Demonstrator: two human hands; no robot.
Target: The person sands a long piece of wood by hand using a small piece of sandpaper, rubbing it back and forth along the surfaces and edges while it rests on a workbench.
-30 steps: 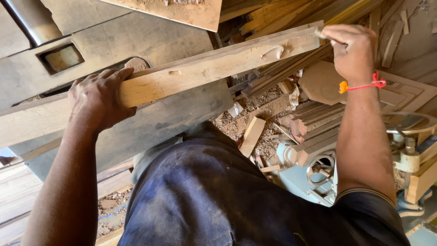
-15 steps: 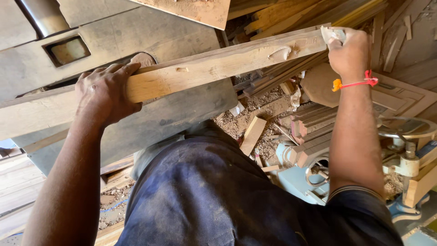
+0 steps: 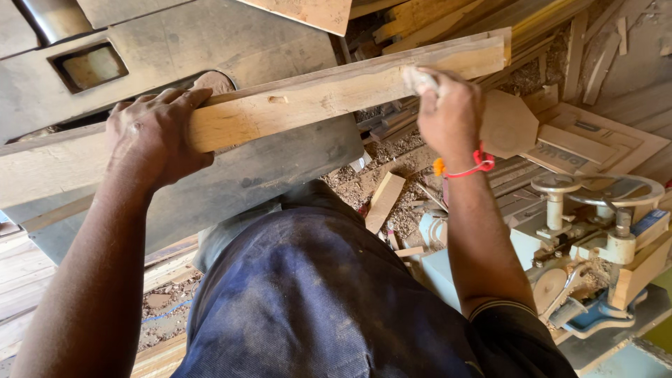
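I have the plank (image 3: 308,98) lying slantwise across the grey machine worktop (image 3: 252,175), its far end sticking out over the scrap-littered floor (image 3: 392,161). My left hand (image 3: 154,140) is closed over the plank's near edge, fingers wrapped across the top, pinning it down. My right hand (image 3: 448,112) is clenched around a small pale pad (image 3: 418,78), seemingly sandpaper or a rag, though I cannot tell which, and presses it on the plank's top face short of the far end. I judge this to be the rubbing step, with the pad working along the face. The next stroke calls for steady downward pressure from the right hand while the left keeps the plank from sliding, and for keeping clear of the overhanging end, where it could tip.
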